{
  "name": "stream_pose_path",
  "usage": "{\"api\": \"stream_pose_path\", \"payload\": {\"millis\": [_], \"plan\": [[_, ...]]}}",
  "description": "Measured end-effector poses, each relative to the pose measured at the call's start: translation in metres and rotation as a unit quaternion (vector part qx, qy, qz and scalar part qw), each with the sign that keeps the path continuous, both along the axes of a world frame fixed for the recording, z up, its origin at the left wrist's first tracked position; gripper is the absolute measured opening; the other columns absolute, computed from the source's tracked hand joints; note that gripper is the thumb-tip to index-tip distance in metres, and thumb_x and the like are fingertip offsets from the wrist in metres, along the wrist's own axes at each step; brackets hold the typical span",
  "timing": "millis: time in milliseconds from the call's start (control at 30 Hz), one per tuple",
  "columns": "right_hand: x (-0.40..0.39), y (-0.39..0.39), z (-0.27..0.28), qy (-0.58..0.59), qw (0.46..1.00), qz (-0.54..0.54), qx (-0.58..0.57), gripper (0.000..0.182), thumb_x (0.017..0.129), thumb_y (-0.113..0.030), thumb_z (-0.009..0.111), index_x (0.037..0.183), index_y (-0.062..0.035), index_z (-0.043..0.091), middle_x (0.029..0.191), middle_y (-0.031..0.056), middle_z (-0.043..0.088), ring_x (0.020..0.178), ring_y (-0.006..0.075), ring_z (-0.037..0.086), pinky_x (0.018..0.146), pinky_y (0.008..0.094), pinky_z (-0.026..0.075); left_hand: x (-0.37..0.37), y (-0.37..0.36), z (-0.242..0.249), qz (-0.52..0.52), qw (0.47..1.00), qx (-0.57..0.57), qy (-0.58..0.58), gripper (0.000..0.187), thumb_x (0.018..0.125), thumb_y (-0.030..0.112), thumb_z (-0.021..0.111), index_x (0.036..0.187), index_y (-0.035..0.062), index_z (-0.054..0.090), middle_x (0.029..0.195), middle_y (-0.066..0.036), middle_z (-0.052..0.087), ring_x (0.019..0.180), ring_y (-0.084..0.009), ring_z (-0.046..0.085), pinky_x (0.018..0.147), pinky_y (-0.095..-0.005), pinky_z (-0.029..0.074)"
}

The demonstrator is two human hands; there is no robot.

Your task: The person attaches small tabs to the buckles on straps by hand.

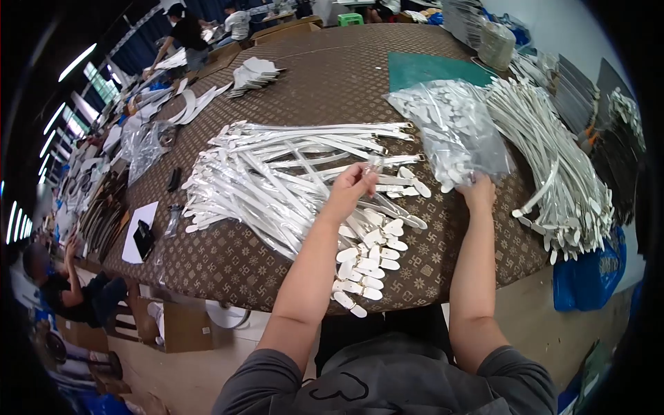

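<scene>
From my remote seat I look down on a brown patterned tabletop (228,256). At its far left edge lies a crumpled clear bag (145,146); I cannot tell what is in it. Just nearer me a white card (140,232) carries a small black object (144,238).

Moving right, a big heap of white straps (277,176) covers the middle of the tabletop, the straps lying mostly crosswise with their rounded tips pointing right, and a row of tips (366,266) runs down toward the near edge.

My left hand (351,187) is raised over the right end of that heap. Its fingers (366,174) are pressed together in a pinch on a small clear piece (375,164), held just above the straps; it is too small for me to say what it is.

To the right, my right hand (478,192) reaches the lower edge of a clear plastic bag (453,128), fingers curled against the plastic and touching it; whether they actually grip it I cannot tell. The bag is stuffed with small white strap ends (449,117) and lies partly on a green mat (425,69).

Further right, a second thick bundle of white straps (553,166) curves along the tabletop's edge, and a blue bag (588,273) hangs just below that edge.
</scene>
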State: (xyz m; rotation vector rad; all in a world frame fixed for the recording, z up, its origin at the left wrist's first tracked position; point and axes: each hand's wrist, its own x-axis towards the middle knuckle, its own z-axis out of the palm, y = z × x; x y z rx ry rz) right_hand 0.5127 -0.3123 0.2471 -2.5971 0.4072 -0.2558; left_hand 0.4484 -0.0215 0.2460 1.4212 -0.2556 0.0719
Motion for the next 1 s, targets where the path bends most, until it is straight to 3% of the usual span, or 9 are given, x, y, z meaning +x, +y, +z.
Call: {"api": "stream_pose_path", "payload": {"millis": [167,300,400,533,700,800,833,900,1000], "plan": [[-0.001,-0.003,-0.001,0.017,1.0,0.011,-0.006,0.039,0.063,-0.019,0.076,0.098,-0.0087,0.064,0.096,0.0101,0.065,0.096,0.0334,0.057,0.086,0.0409,0.041,-0.004,-0.003,0.007,0.005,1.0,-0.03,0.004,0.016,0.092,0.018,0.053,0.097,0.0027,0.052,0.08,-0.003,0.059,0.069,-0.0097,0.055,0.066,-0.0238,0.045],[0.015,-0.019,-0.025,-0.001,0.998,0.06,0.017,0.036,0.066,-0.011,0.07,0.1,-0.0026,0.061,0.077,0.0113,0.065,0.071,0.0262,0.063,0.063,0.0336,0.047,-0.002,-0.004,0.003,0.024,0.999,-0.044,-0.007,0.016,0.092,0.017,0.052,0.099,0.0027,0.051,0.082,-0.004,0.059,0.071,-0.0102,0.056,0.066,-0.0244,0.046],[0.009,-0.02,-0.009,0.06,0.946,0.221,0.231,0.025,0.074,-0.006,0.058,0.098,0.0008,0.059,0.065,0.0081,0.06,0.053,0.017,0.057,0.048,0.0274,0.041,0.003,-0.003,0.0,0.057,0.997,-0.034,-0.036,0.016,0.092,0.017,0.052,0.1,0.0029,0.05,0.084,-0.005,0.058,0.073,-0.0105,0.056,0.066,-0.0246,0.047],[-0.006,-0.01,0.005,0.15,0.901,0.302,0.274,0.02,0.077,-0.005,0.052,0.094,0.0038,0.057,0.064,0.006,0.058,0.051,0.01,0.051,0.046,0.0235,0.038,0.002,-0.003,0.002,0.072,0.994,-0.079,-0.023,0.023,0.093,0.017,0.051,0.111,0.0026,0.049,0.089,-0.004,0.057,0.071,-0.0087,0.053,0.063,-0.0221,0.044],[-0.007,-0.008,0.013,0.15,0.896,0.201,0.368,0.012,0.083,-0.005,0.049,0.094,-0.0001,0.053,0.058,0.0009,0.05,0.046,0.0095,0.044,0.044,0.0225,0.033,-0.005,-0.001,0.013,0.016,0.996,-0.092,-0.006,0.03,0.094,0.018,0.05,0.119,0.0025,0.05,0.091,-0.002,0.056,0.066,-0.0064,0.045,0.06,-0.0193,0.039],[-0.011,-0.001,0.017,0.197,0.768,0.383,0.474,0.01,0.089,-0.01,0.048,0.096,-0.0033,0.051,0.059,-0.0014,0.046,0.048,0.0086,0.041,0.048,0.0212,0.034,-0.003,-0.004,0.008,-0.002,0.998,-0.069,-0.004,0.03,0.093,0.019,0.051,0.119,0.0029,0.053,0.087,-0.001,0.057,0.064,-0.0052,0.042,0.059,-0.0183,0.037],[-0.019,0.012,0.022,0.196,0.769,0.38,0.476,0.01,0.089,-0.01,0.048,0.096,-0.0033,0.051,0.059,-0.0014,0.046,0.048,0.0086,0.041,0.048,0.0212,0.034,-0.003,-0.006,0.007,-0.001,1.0,-0.017,0.008,0.028,0.093,0.019,0.052,0.116,0.0031,0.055,0.086,0.0,0.058,0.064,-0.0049,0.042,0.059,-0.0183,0.038],[-0.039,0.051,0.037,0.05,0.752,0.377,0.538,0.011,0.092,-0.014,0.048,0.096,-0.0048,0.053,0.062,-0.0033,0.044,0.053,0.0075,0.041,0.052,0.0207,0.034,-0.003,-0.009,0.005,0.002,0.996,0.088,0.032,0.024,0.092,0.019,0.054,0.11,0.0035,0.06,0.082,0.001,0.059,0.065,-0.0041,0.043,0.059,-0.0181,0.038],[-0.036,0.081,0.017,-0.088,0.763,0.32,0.555,0.007,0.089,-0.009,0.054,0.093,-0.0043,0.057,0.067,-0.0036,0.049,0.058,0.0057,0.043,0.057,0.0206,0.037,-0.005,-0.012,0.003,-0.001,0.994,0.111,0.024,0.025,0.09,0.02,0.057,0.109,0.0051,0.06,0.078,0.002,0.06,0.064,-0.0044,0.044,0.059,-0.0193,0.039]]}}
